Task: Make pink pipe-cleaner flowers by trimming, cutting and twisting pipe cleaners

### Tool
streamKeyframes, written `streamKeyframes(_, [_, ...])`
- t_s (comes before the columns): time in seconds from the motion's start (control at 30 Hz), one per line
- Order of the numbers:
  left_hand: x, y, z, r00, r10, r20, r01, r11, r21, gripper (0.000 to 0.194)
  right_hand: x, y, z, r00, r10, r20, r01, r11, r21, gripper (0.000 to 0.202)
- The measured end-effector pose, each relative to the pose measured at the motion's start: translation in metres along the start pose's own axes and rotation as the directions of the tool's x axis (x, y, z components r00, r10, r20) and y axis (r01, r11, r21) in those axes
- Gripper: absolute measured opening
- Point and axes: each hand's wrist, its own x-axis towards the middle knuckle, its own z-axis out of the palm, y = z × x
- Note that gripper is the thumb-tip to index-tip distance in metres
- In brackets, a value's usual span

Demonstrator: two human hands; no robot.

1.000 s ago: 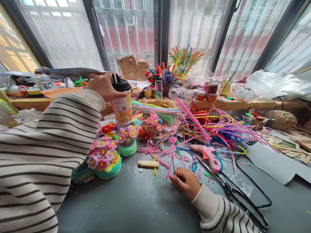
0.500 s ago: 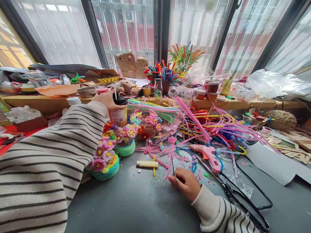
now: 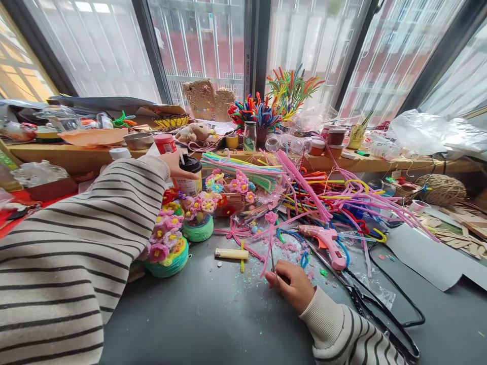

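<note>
Fingers (image 3: pixel 186 174) of your left hand (image 3: pixel 174 163) are at the lidded cup (image 3: pixel 193 186), the thumb across its front by the black lid (image 3: pixel 191 165); the others are hidden, so whether they grip firmly cannot be told. Expect thin walls that give under a squeeze, and some weight if it holds drink; take it around the side below the lid, since a lid may pop off. Just nearer you than those fingers, the flower pots (image 3: pixel 198 229) hide its base; their fuzzy petals look soft and easily crushed. Your right hand (image 3: pixel 291 284) pinches a thin dark tool (image 3: pixel 273 261), seemingly stiff and light; just beyond its tips a pink flower (image 3: pixel 271 218) should bend readily, best held by its stem. A second ago the cup was raised with its base showing above the flowers; now it is lower, behind them, while your right hand has stayed put.
</note>
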Motion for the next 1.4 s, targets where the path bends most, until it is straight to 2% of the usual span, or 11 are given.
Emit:
streamKeyframes(0.07, [0.002,0.007,-0.006,0.985,-0.166,0.05,0.153,0.967,0.202,0.109,0.0,0.001,0.0,1.0,0.002,0.001,-0.002,1.0,0.0,0.053])
streamKeyframes(0.2, [0.0,0.024,-0.033,0.958,-0.267,0.105,0.197,0.879,0.434,0.111,-0.001,0.002,0.0,1.0,0.001,0.004,-0.001,1.0,0.001,0.052])
streamKeyframes(0.3, [-0.019,0.046,-0.055,0.969,-0.221,0.113,0.132,0.844,0.52,0.1,-0.001,0.001,0.0,1.0,-0.002,0.0,0.002,1.0,0.01,0.052])
streamKeyframes(0.4, [-0.056,0.082,-0.063,0.993,-0.023,0.119,-0.048,0.826,0.561,0.06,-0.001,0.001,0.0,1.0,-0.004,-0.001,0.004,1.0,0.017,0.053])
streamKeyframes(0.5, [-0.096,0.121,-0.046,0.997,0.04,-0.058,-0.007,0.878,0.478,0.035,-0.002,0.002,0.001,1.0,-0.011,0.002,0.011,1.0,0.017,0.05])
streamKeyframes(0.63, [-0.124,0.147,0.008,0.996,0.077,0.053,-0.079,0.996,0.044,0.027,-0.003,0.002,0.002,0.999,-0.031,-0.014,0.031,1.0,-0.001,0.045])
streamKeyframes(0.7, [-0.124,0.148,0.039,0.987,0.063,0.15,-0.02,0.962,-0.273,0.026,-0.004,0.001,0.002,0.998,-0.052,-0.018,0.052,0.999,-0.012,0.041])
streamKeyframes(0.8, [-0.114,0.147,0.081,0.932,0.031,0.36,0.245,0.679,-0.692,0.029,-0.004,-0.001,0.002,0.997,-0.072,-0.019,0.071,0.997,-0.029,0.038])
streamKeyframes(0.97, [-0.109,0.149,0.115,0.835,0.137,0.533,0.495,0.235,-0.836,0.035,-0.006,-0.002,0.001,0.998,-0.055,-0.015,0.054,0.997,-0.053,0.037])
streamKeyframes(1.27, [-0.121,0.145,0.124,0.807,0.137,0.575,0.591,-0.206,-0.78,0.02,-0.007,-0.002,0.001,0.999,-0.053,-0.013,0.052,0.998,-0.044,0.039])
streamKeyframes(1.4, [-0.12,0.143,0.129,0.794,0.09,0.601,0.593,-0.335,-0.733,0.019,-0.008,-0.002,0.002,0.999,-0.049,-0.013,0.049,0.998,-0.033,0.039])
